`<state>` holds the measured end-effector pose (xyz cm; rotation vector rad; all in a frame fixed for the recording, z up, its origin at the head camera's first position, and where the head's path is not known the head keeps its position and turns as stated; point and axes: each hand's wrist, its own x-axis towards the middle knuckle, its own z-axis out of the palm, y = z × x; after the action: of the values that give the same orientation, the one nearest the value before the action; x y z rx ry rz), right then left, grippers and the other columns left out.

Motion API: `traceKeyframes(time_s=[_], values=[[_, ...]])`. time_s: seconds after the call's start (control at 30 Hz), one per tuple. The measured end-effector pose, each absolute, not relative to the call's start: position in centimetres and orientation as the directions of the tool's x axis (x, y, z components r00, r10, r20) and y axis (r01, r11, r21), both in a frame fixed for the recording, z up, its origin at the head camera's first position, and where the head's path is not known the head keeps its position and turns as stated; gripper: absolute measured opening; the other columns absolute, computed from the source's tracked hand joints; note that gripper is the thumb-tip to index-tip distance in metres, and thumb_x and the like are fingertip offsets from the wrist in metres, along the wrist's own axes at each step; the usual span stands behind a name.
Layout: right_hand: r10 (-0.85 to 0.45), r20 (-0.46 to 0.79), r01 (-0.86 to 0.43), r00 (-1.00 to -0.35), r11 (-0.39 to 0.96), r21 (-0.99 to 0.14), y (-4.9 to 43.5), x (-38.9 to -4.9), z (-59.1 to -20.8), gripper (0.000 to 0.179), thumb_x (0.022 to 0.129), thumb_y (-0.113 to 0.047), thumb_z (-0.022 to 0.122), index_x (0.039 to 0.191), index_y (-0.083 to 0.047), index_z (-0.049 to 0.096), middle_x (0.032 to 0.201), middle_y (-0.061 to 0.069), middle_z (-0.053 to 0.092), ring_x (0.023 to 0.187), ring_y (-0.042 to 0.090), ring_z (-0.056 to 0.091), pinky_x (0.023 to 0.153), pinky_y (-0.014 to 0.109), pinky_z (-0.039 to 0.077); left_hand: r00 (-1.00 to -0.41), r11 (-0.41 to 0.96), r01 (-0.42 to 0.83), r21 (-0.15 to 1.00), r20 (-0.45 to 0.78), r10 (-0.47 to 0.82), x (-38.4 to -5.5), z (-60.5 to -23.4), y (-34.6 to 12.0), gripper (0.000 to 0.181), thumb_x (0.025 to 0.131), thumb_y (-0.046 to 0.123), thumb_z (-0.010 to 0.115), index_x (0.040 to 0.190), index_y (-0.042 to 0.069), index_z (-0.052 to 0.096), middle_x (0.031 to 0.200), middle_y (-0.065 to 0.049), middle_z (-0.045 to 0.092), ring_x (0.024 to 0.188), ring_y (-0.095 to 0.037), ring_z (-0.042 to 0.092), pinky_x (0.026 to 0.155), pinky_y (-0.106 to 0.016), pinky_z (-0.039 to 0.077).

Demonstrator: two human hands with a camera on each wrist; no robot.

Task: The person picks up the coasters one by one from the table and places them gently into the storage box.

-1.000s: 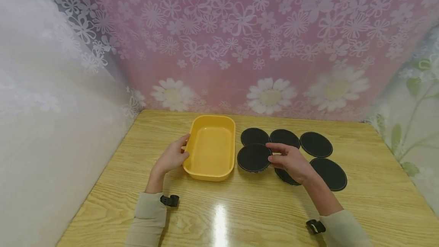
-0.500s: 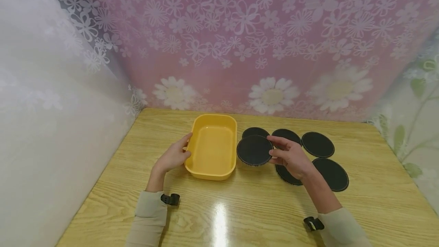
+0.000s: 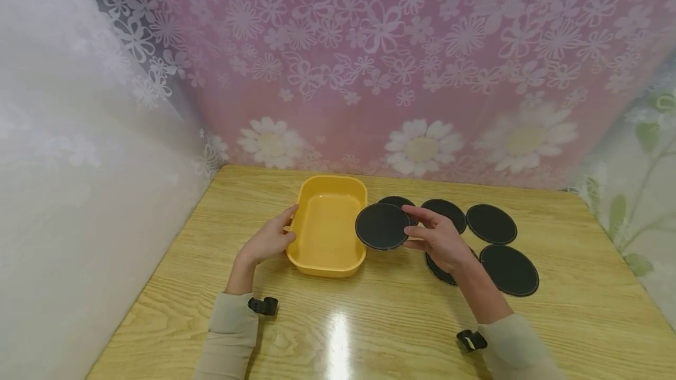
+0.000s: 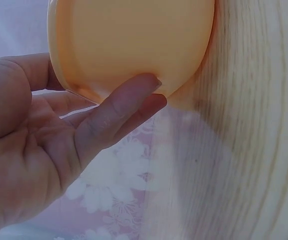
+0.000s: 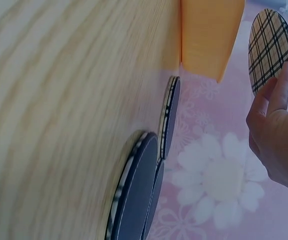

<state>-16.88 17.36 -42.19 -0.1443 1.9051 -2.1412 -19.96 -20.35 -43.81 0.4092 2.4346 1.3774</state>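
With 12 o'clock at the far edge of the surface, the left hand pinches the 9 o'clock wall of the yellow tray, thumb over the rim, fingers against the outside. The right hand, thumb and fingers nearly together, grips the 3 o'clock edge of a round black coaster with plaid underside, raised; in the head view its 9 o'clock edge overlaps the tray's 3 o'clock rim. Five resting coasters lie toward 3 o'clock, a narrow gap separating the nearest from the tray. Broad room extends toward 6 o'clock.
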Motion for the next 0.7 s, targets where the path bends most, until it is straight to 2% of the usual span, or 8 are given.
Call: traceKeyframes(time_s=[0.2,0.37,0.57,0.7], values=[[-0.278,-0.117,0.145,-0.953,-0.083,-0.986,16.2,-17.4,-42.4,0.062,0.097,0.002,0.057,0.153,0.004,0.030,0.149,0.021,0.031,0.087,0.007,0.062,0.081,0.027,0.057,-0.906,0.482,0.074,0.873,-0.143,0.398,-19.9,-43.8,-20.5,0.069,0.097,0.002,0.044,0.160,0.007,0.016,0.150,-0.027,0.040,0.125,-0.041,0.053,0.081,-0.042,0.056],[-0.296,-0.122,0.152,-0.947,-0.081,-0.985,14.8,-17.9,-42.5,0.062,0.096,0.002,0.058,0.153,0.001,0.033,0.137,0.017,0.043,0.091,0.010,0.064,0.082,0.029,0.057,-0.904,0.452,0.048,0.891,-0.154,0.400,-19.9,-44.1,-20.8,0.068,0.098,0.002,0.043,0.160,0.008,0.015,0.150,-0.028,0.038,0.118,-0.039,0.058,0.076,-0.040,0.057],[-0.312,-0.116,0.129,-0.943,-0.023,-0.991,12.6,-18.7,-42.2,0.059,0.095,0.003,0.059,0.151,-0.001,0.040,0.139,0.020,0.047,0.097,0.013,0.067,0.091,0.044,0.054,-0.903,0.439,0.025,0.898,-0.168,0.395,-20.0,-44.4,-20.9,0.068,0.099,0.004,0.044,0.161,0.012,0.016,0.150,-0.027,0.038,0.112,-0.035,0.061,0.072,-0.038,0.057],[-0.310,-0.123,0.122,-0.943,0.023,-0.992,10.9,-19.3,-42.0,0.058,0.094,0.004,0.059,0.149,-0.002,0.043,0.140,0.023,0.047,0.094,0.016,0.067,0.087,0.042,0.055,-0.903,0.439,0.031,0.898,-0.164,0.398,-20.1,-44.3,-20.8,0.069,0.099,0.006,0.044,0.161,0.013,0.015,0.150,-0.026,0.038,0.109,-0.033,0.061,0.070,-0.038,0.057]])
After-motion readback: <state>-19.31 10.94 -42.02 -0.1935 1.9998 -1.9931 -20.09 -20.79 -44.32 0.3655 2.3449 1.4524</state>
